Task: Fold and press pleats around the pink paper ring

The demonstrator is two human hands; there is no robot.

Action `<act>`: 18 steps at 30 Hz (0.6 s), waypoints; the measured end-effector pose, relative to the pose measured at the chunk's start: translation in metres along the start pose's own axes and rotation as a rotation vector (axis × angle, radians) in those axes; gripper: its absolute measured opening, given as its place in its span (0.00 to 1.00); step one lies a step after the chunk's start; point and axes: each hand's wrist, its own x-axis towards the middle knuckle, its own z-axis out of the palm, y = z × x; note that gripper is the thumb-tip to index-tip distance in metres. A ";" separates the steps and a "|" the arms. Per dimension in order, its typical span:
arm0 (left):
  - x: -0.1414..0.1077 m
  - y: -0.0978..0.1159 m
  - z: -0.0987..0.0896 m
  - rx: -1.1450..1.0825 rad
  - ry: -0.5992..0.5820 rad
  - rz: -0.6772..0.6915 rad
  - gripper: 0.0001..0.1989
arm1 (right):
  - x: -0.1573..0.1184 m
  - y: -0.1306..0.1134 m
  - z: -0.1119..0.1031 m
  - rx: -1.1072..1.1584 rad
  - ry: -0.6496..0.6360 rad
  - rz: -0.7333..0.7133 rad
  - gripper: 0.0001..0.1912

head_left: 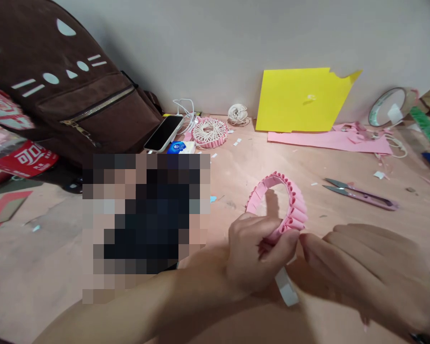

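Wooden desk [57, 277], strewn with paper scraps, against a grey wall [218, 43]. Brown backpack [57, 95] at far left, printed with a cat face. Pixelated block over the area left of the hands; contents hidden.

Right hand [369, 272] lower right, fingers together, tips at the ring's free end. Contact vs. grip: cannot tell. Left hand [258, 253] at centre, fingers [283, 243] curled and clamped on the lower end of the pink paper ring [275, 200]. Ring held up above the desk, tilted, with pleated pink loops around its outer edge. White strip [287, 286] hangs below the left hand, between the two hands.

Yellow card [297, 100] leans on the wall, on top of the pink sheet [329, 142]. Right of the hands: pink-handled thread snips [361, 196], lying on the desk. Far side of desk: tape roll [387, 107], phone [164, 134], second pleated ring [209, 133], lying flat, and twine ball [238, 114].
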 end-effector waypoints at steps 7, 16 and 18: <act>0.001 -0.001 -0.001 -0.010 -0.018 -0.012 0.22 | 0.005 0.008 -0.002 -0.106 0.079 -0.171 0.16; 0.001 0.000 -0.001 0.003 -0.005 -0.006 0.22 | 0.004 0.001 -0.002 -0.062 0.028 -0.120 0.15; 0.002 0.000 -0.001 0.011 -0.013 -0.006 0.22 | 0.002 0.002 0.000 -0.067 0.039 -0.104 0.14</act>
